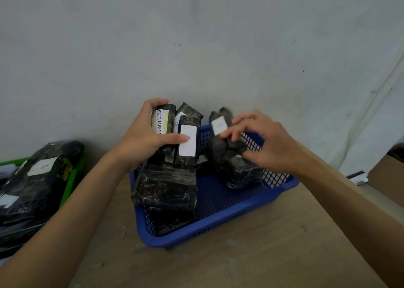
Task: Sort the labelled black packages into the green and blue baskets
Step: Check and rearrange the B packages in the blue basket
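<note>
A blue mesh basket [220, 220] stands on the table with several black wrapped packages in it. My left hand [142, 139] grips a bundle of upright packages over the basket's far left: one marked COMPLETED [162, 121], and one with a plain white label [188, 143] under my thumb. My right hand [264, 139] pinches a small crumpled black package [220, 132] with a white label over the basket's far right. A large package [166, 187] lies in the basket's left side. The green basket [74, 178] at the left edge is piled with labelled black packages [41, 178].
A grey wall rises straight behind the baskets. The wooden tabletop [251, 257] stretches toward me in front of the blue basket. A brown cardboard box [387, 178] stands at the right edge.
</note>
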`<control>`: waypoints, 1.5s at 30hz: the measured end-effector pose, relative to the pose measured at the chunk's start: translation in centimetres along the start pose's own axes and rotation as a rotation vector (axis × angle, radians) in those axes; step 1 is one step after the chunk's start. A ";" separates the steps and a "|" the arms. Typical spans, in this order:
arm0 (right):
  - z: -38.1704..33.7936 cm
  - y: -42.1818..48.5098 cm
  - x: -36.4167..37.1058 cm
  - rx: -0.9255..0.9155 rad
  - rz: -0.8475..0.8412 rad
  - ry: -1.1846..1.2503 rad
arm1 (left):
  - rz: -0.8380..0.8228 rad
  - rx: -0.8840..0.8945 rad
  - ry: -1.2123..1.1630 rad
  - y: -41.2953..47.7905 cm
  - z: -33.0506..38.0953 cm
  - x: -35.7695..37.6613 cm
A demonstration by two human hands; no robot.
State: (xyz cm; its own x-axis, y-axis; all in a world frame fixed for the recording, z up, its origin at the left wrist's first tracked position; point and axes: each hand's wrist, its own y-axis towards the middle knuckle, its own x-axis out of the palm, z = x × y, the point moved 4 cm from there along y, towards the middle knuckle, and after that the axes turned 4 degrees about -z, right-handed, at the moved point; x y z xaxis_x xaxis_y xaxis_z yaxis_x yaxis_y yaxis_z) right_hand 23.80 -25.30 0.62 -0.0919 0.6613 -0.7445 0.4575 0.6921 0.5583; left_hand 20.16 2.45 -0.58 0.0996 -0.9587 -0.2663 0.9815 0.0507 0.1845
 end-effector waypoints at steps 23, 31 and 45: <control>2.3 -1.5 6.6 0.665 -0.474 -0.617 | -0.018 -0.027 0.012 0.4 -0.4 0.0; 2.2 1.3 3.9 0.716 -0.412 -0.211 | -0.035 -0.037 -0.009 0.4 -0.4 0.0; 4.5 1.8 1.9 0.756 0.028 0.562 | -0.040 -0.050 -0.054 0.1 -0.5 -0.8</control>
State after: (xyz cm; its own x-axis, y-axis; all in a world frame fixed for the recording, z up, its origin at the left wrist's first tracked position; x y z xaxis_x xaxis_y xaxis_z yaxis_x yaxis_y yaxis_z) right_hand 28.40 -24.05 -1.45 -0.3957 0.8538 -0.3383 0.9003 0.4334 0.0407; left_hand 20.23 3.37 -0.79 0.0525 -0.9739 -0.2210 0.9917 0.0248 0.1265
